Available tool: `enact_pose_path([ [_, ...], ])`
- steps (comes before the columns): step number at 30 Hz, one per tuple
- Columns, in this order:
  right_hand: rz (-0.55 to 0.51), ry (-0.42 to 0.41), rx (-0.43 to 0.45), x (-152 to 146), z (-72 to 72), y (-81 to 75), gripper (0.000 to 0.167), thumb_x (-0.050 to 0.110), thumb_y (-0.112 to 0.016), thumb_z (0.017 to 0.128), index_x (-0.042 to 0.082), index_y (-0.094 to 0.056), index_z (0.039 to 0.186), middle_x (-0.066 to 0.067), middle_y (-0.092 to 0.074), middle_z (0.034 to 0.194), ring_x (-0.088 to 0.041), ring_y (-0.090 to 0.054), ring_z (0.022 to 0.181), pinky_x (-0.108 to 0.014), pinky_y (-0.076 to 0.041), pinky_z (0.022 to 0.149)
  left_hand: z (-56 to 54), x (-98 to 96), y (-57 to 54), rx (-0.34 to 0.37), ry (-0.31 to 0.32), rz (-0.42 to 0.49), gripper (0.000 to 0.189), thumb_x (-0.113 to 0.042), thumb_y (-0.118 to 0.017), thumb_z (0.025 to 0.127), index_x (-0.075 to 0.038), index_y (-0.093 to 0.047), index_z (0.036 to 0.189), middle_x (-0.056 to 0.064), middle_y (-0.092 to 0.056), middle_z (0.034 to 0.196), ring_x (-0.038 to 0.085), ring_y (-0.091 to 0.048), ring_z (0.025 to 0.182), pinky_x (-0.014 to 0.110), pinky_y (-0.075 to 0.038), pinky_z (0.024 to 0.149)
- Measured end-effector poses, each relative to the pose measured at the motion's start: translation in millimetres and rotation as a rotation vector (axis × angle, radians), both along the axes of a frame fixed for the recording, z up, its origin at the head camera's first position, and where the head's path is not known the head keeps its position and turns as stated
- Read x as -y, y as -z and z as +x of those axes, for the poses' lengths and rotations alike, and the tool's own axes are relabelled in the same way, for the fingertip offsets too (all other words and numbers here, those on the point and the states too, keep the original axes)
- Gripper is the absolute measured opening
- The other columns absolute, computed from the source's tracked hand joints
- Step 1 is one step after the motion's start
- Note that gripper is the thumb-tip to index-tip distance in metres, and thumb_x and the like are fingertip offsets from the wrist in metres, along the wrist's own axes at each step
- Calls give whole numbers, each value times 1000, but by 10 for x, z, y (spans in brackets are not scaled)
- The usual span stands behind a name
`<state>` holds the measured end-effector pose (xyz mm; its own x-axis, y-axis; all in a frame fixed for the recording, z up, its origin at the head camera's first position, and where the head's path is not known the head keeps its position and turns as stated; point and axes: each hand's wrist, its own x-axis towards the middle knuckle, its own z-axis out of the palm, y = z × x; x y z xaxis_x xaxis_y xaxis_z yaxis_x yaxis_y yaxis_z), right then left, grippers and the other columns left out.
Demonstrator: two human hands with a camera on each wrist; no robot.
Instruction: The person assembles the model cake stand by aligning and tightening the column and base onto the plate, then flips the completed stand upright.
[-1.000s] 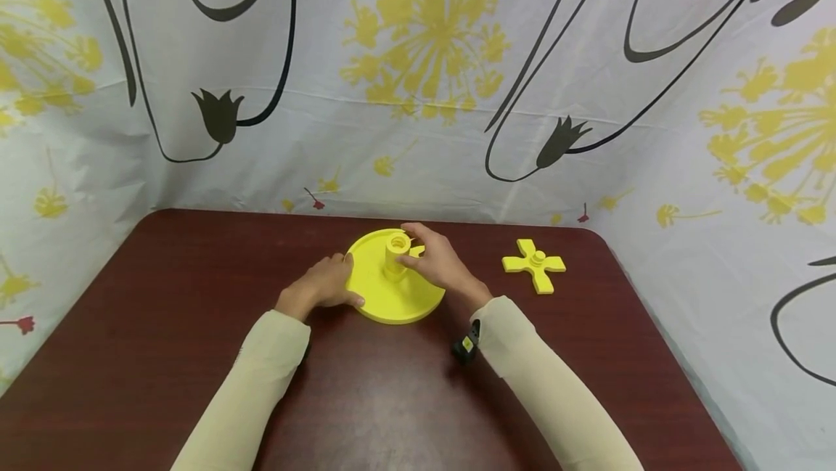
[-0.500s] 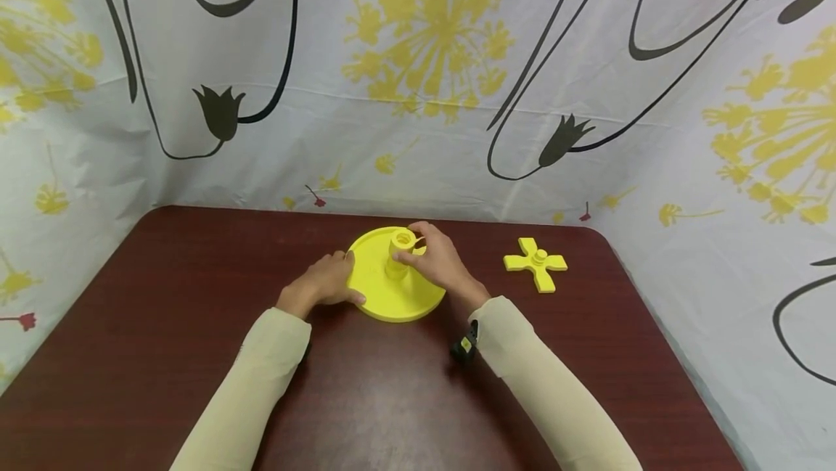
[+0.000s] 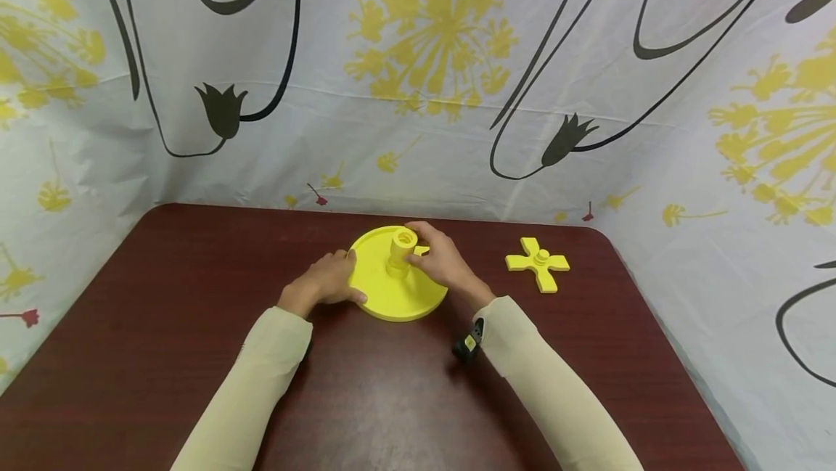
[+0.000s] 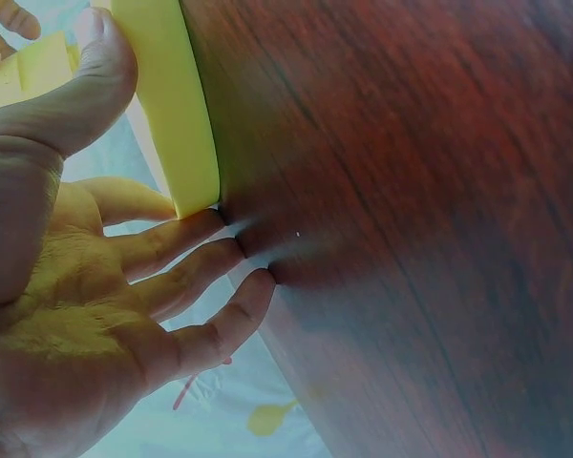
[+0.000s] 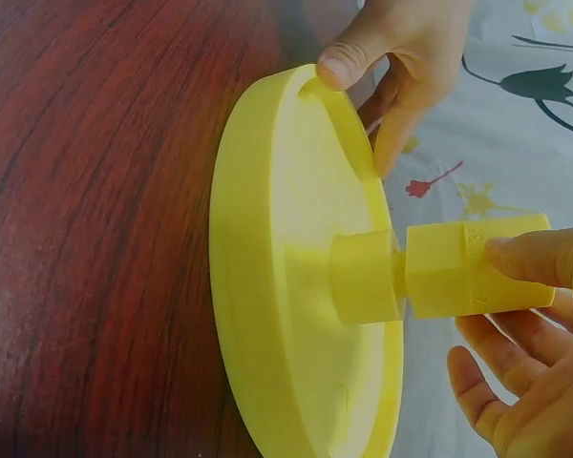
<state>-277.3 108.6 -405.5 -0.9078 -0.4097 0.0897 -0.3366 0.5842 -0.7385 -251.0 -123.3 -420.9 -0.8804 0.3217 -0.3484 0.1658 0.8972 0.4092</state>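
Observation:
A round yellow base [image 3: 392, 306] with a raised rim lies on the table. From its middle rises a short round collar [image 5: 365, 277]. Above that stands a yellow hollow post [image 3: 402, 244], flat-sided with raised marks in the right wrist view and showing a ridged hole at its top in the head view. My left hand [image 3: 324, 280] holds the base's left rim, thumb over the edge and fingers along the side by the tabletop. My right hand [image 3: 445, 259] holds the post, thumb on its near side and fingers behind. A narrow neck shows between post and collar.
A yellow cross-shaped piece [image 3: 538, 265] with a small round stub lies to the right of the base. The dark red-brown table [image 3: 392, 398] ends close behind the base at a patterned white cloth [image 3: 431, 166].
My right thumb slid left across the post, then drew back to its right side, the hand staying at the post. My left hand and the base keep their place.

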Motion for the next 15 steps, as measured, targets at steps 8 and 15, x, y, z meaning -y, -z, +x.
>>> enact_pose_path([
  [8, 2, 49, -37, 37, 5, 49, 55, 9, -76, 88, 4, -52, 137, -15, -61, 129, -31, -62, 115, -44, -51, 96, 13, 4, 4, -9, -1, 3, 98, -41, -73, 90, 7, -17, 155, 29, -28, 155, 45, -32, 141, 54, -31, 113],
  [15, 26, 86, -58, 54, 9, 72, 52, 17, -79, 86, 4, -57, 131, -12, -63, 123, -33, -61, 114, -42, -50, 95, 27, 5, 17, -19, -14, 21, 98, -40, -73, 90, 6, -17, 155, 27, -29, 156, 45, -32, 141, 55, -30, 113],
])
